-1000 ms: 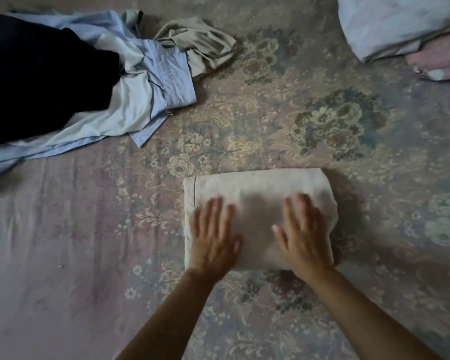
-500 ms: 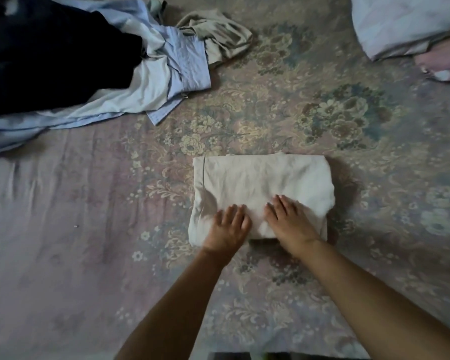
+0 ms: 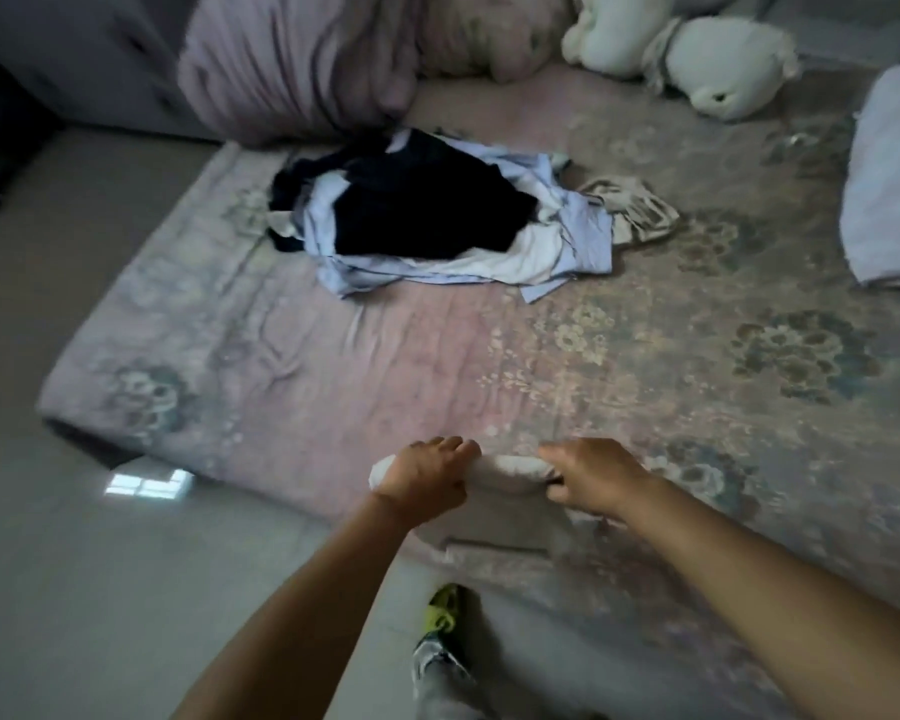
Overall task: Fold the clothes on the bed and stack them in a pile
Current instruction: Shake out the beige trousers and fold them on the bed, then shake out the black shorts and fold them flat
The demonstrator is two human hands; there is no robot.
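The folded cream garment (image 3: pixel 510 472) is gripped at the near edge of the bed (image 3: pixel 437 366); it is held by the left hand (image 3: pixel 427 478) at its left end and by the right hand (image 3: pixel 591 478) at its right end. The fingers (image 3: pixel 453 449) of the left hand are curled over the top of the cloth and clamped on it; the fingers of the right hand are likewise wrapped round the cloth, with the thumb tucked beneath. Only the stretch of cloth between the hands is seen, and whether it rests on the bed or is lifted clear cannot be told.

Farther up the bed, well apart from the hands, a heap of unfolded clothes (image 3: pixel 437 220) is seen; dark fabric lies on top of pale blue fabric, and a crumpled beige piece (image 3: pixel 635 213) touches its right side. A pink pillow (image 3: pixel 292 65) and a white soft toy (image 3: pixel 697 54) are placed at the head of the bed; a pale folded cover (image 3: pixel 889 189) lies at the right edge. A shoe (image 3: pixel 440 631) is seen on the floor (image 3: pixel 100 589) below the arms.
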